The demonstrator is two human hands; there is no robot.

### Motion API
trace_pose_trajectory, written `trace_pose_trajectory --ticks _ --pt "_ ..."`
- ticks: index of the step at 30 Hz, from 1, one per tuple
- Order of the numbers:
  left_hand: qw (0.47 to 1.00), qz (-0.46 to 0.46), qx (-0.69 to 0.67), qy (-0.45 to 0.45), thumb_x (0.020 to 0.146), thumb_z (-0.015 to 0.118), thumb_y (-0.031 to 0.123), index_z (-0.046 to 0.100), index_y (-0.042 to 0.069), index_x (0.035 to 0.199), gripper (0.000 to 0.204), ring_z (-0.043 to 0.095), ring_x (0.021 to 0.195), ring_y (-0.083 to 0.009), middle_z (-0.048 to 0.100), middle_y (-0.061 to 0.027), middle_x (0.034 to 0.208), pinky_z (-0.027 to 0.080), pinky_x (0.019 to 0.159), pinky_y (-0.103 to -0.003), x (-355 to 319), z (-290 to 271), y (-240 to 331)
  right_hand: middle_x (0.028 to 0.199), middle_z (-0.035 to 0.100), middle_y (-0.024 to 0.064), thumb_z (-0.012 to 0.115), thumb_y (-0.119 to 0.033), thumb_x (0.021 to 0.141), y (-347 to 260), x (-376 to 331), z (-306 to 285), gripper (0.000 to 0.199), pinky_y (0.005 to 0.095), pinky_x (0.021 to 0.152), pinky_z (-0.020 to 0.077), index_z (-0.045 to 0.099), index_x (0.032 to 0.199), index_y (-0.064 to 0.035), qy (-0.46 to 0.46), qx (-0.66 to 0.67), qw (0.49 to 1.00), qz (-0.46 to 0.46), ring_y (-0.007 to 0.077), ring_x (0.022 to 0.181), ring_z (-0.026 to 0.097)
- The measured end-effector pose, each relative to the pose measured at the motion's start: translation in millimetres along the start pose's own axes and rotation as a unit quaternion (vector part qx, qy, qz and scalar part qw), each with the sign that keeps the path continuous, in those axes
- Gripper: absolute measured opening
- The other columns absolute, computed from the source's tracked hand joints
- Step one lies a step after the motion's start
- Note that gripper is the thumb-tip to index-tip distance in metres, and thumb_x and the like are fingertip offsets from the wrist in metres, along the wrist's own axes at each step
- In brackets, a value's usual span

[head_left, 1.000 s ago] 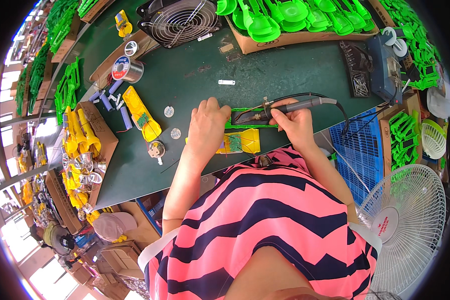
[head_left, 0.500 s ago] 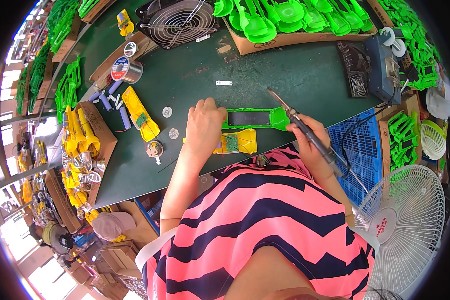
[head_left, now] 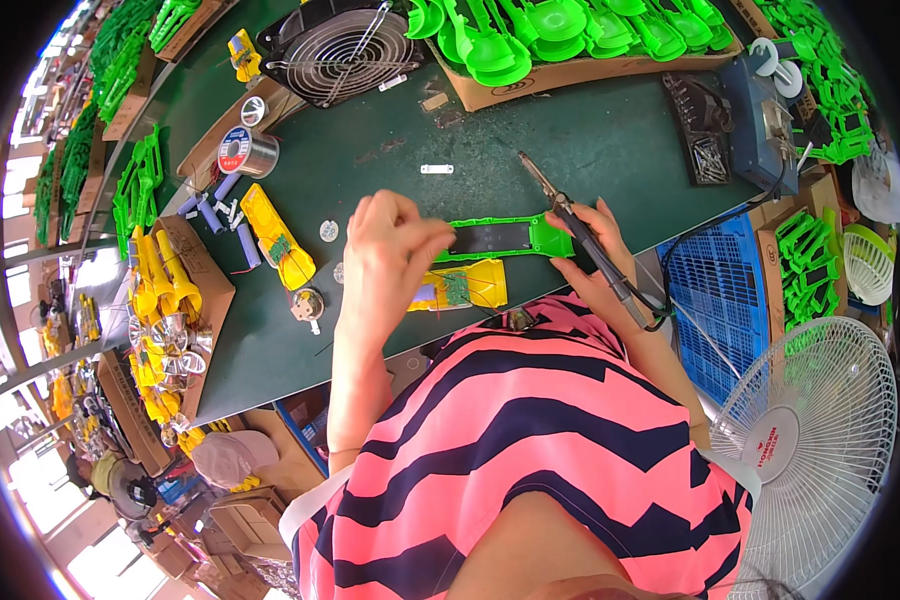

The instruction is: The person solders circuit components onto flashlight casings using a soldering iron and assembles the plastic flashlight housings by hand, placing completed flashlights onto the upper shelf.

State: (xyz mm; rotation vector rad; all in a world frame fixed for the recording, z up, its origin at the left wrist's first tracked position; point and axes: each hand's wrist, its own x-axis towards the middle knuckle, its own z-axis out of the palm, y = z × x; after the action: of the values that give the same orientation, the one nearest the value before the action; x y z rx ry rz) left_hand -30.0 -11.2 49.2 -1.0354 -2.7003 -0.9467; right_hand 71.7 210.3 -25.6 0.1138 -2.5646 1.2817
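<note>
My right hand (head_left: 602, 262) is wrapped round a soldering iron (head_left: 592, 243), its tip angled up and to the left above the bench. The thumb and a fingertip of that hand are at the right end of a green plastic housing (head_left: 548, 238), which has a dark strip (head_left: 495, 238) along its inside. Closed in a pinch, my left hand (head_left: 385, 245) is at the housing's left end; what its fingertips hold, if anything, is hidden. Just below the green housing lies a yellow housing (head_left: 488, 284) with a small green circuit board (head_left: 457, 289), partly covered by my left hand.
Another yellow housing (head_left: 275, 235), a solder spool (head_left: 255, 153) and purple battery cells (head_left: 248, 245) lie to the left. A small white part (head_left: 436, 169) is ahead. A box of green housings (head_left: 570, 75) and a metal fan (head_left: 345, 55) stand behind; a blue soldering station (head_left: 760, 125) is at right.
My left hand has drawn its fingers back and up from the housing's left end into a pinch. My right hand, with the soldering iron, has shifted slightly left, onto the housing's right end.
</note>
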Motion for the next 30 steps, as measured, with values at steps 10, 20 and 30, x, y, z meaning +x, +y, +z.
trace_pose_trajectory --ticks 10,20,30 --pt "0.985 0.072 0.068 -0.138 0.066 0.058 0.004 0.062 0.007 0.074 0.009 0.048 0.078 -0.023 0.051 -0.006 0.08 0.038 0.068 -0.034 -27 36 13 0.11 0.054 0.01 0.066 0.003 0.065 -7 3 -2 0.055 0.0314 0.086 0.0407 0.041 0.113 -0.0049 0.014 0.05 0.998 0.04 0.026 0.102 0.051" --pt "0.996 -0.064 0.063 0.003 0.07 0.059 0.005 0.061 0.005 0.072 0.003 0.054 0.065 -0.0282 0.055 -0.0094 0.068 0.043 0.059 -0.036 -22 64 8 0.098 0.06 0.0109 0.07 -0.005 0.066 -2 25 15 0.046 0.0351 0.088 0.0424 0.049 0.106 -0.0035 -0.042 0.091 0.992 -0.07 0.0268 0.094 0.057" --pt "0.988 -0.104 0.073 -0.09 0.071 0.057 0.008 0.063 0.009 0.073 0.006 0.057 0.06 -0.0271 0.056 -0.0085 0.07 0.045 0.055 -0.036 -10 54 5 0.077 0.059 0.0076 0.061 -0.003 0.077 4 23 -15 0.015 0.0242 0.061 0.0482 0.056 0.089 0.0037 0.036 0.369 0.921 0.116 0.0133 0.066 0.06"
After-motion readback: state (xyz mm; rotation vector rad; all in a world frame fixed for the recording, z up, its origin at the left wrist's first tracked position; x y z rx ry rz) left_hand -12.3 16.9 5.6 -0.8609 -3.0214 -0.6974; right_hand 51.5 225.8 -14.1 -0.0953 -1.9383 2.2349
